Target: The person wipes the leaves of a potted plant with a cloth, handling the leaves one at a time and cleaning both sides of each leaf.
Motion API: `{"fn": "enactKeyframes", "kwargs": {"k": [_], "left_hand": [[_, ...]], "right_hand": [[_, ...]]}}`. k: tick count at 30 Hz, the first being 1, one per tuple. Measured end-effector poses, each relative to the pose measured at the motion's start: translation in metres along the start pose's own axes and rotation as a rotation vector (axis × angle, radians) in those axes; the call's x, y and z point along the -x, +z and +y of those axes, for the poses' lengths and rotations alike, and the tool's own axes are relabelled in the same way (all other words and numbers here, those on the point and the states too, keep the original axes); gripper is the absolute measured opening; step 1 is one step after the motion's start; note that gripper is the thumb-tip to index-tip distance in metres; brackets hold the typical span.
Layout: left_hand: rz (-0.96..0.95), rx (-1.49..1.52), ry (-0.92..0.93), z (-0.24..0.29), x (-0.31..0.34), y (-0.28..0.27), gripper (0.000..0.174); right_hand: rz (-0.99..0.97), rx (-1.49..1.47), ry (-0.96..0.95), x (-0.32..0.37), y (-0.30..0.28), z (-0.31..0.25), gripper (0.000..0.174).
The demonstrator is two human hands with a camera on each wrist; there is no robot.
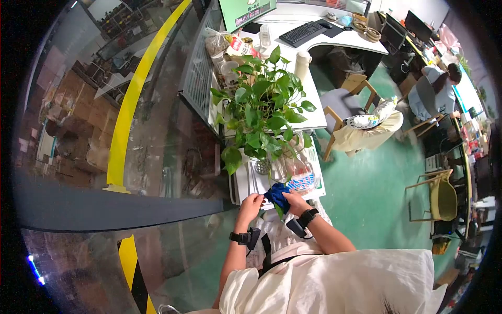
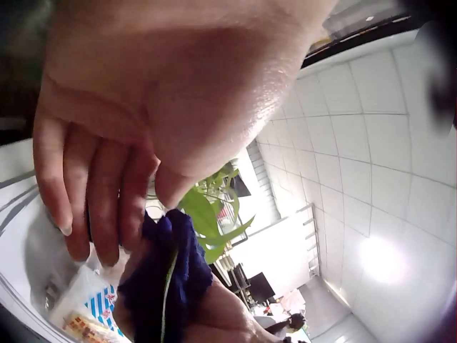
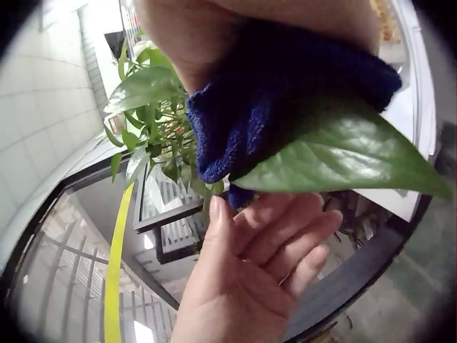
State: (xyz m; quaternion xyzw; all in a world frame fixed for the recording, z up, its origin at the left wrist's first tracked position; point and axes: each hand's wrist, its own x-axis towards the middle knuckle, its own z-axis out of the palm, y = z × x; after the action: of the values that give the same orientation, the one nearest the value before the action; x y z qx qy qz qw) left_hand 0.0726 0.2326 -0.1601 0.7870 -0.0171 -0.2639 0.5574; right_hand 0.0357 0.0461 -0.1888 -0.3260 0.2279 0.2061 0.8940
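A dark blue cloth (image 1: 277, 193) is bunched in my right hand (image 1: 297, 203), whose fingers grip it around a green leaf. That leaf (image 3: 350, 153) sticks out from under the cloth in the right wrist view, its glossy face showing and its tip pointing right. At the cloth's other end, my left hand (image 1: 251, 206) pinches a small corner between thumb and index finger, the other fingers loosely bent. Just beyond both hands stands a bushy potted plant (image 1: 261, 107) with trailing leaves. The cloth and right hand hide the leaf's base.
A blue-and-white printed packet (image 1: 301, 182) lies on the white desk close to my right hand. Behind the plant are a white bottle (image 1: 303, 64) and a keyboard (image 1: 301, 33). Glass with a yellow stripe (image 1: 128, 115) borders the left. A chair (image 1: 348, 104) stands to the right.
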Motion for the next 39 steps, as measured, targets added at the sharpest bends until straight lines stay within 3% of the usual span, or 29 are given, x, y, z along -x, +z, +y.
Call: {"fn": "enactKeyframes", "kwargs": {"k": [2, 5, 9, 15, 21, 24, 29, 34, 39], "left_hand": [[-0.009, -0.013, 0.011, -0.009, -0.006, 0.004, 0.026], [0.058, -0.139, 0.040, 0.021, 0.000, 0.007, 0.023], [0.220, -0.096, 0.098, 0.009, -0.012, 0.020, 0.023], [0.167, -0.204, 0.229, -0.006, -0.025, 0.027, 0.023], [0.145, -0.267, 0.095, 0.007, -0.024, 0.028, 0.025], [0.072, -0.219, -0.048, 0.020, -0.024, 0.026, 0.026], [-0.014, 0.125, 0.008, -0.023, -0.050, 0.033, 0.025], [-0.071, 0.319, 0.032, -0.001, -0.045, 0.035, 0.019], [-0.058, 0.345, 0.063, -0.001, -0.046, 0.036, 0.017]], "right_hand": [[0.031, 0.027, 0.009, -0.001, -0.001, 0.002, 0.023], [0.056, 0.047, 0.015, 0.004, 0.002, 0.001, 0.022], [0.097, 0.082, 0.039, 0.009, 0.003, -0.003, 0.020], [0.106, 0.091, 0.020, 0.009, 0.003, -0.001, 0.018], [0.076, 0.124, 0.020, 0.000, -0.010, 0.011, 0.021], [0.064, 0.102, 0.000, 0.002, -0.009, 0.011, 0.022], [-0.032, 0.123, -0.007, 0.000, -0.012, 0.012, 0.026], [-0.118, 0.132, -0.054, 0.004, -0.005, 0.013, 0.025], [0.019, 0.139, -0.020, 0.007, -0.002, 0.011, 0.023]]}}
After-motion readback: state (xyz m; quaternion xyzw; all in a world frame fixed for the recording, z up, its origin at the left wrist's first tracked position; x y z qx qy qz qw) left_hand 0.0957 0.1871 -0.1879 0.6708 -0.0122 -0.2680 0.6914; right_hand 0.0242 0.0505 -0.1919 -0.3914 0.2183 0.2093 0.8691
